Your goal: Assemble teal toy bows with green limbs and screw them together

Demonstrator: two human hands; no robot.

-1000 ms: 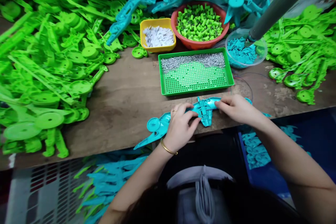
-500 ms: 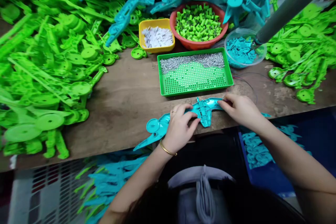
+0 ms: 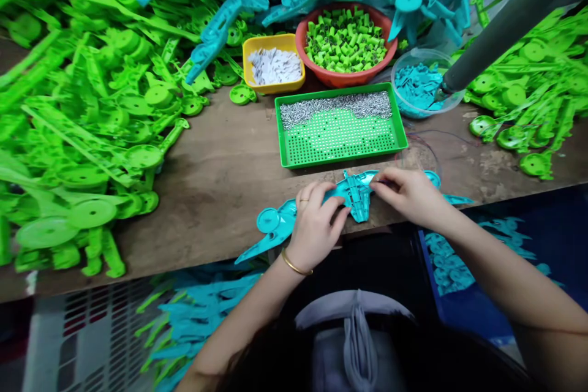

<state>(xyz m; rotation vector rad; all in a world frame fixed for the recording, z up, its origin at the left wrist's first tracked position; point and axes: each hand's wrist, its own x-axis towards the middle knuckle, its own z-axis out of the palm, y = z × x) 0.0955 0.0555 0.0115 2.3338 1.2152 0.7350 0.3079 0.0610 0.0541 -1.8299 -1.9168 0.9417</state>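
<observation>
A long, wing-shaped turquoise plastic part [image 3: 357, 196] lies along the table's front edge, its ribbed hollow side facing up. My left hand [image 3: 316, 220] is closed over its left arm, thumb and fingers gripping it beside the ribbed middle. My right hand [image 3: 411, 193] is over the right arm, thumb and fingertips pinched together close to the ribbed middle. Whatever sits in that pinch is too small to make out. Thin wires [image 3: 432, 150] curve over the table just behind my right hand. The right hand hides some of the part's right arm.
Behind the part stands a green perforated tray [image 3: 342, 162] with small metal pieces. Beyond are a yellow tub [image 3: 275, 87], a red bowl [image 3: 346, 78] and a clear bowl [image 3: 452, 104]. Green parts [image 3: 92, 135] heap at left; a dark pole [image 3: 505, 30] slants in at right.
My right hand has slid left along the turquoise part toward its ribbed middle, uncovering the round right end. My left hand keeps its hold in nearly the same place.
</observation>
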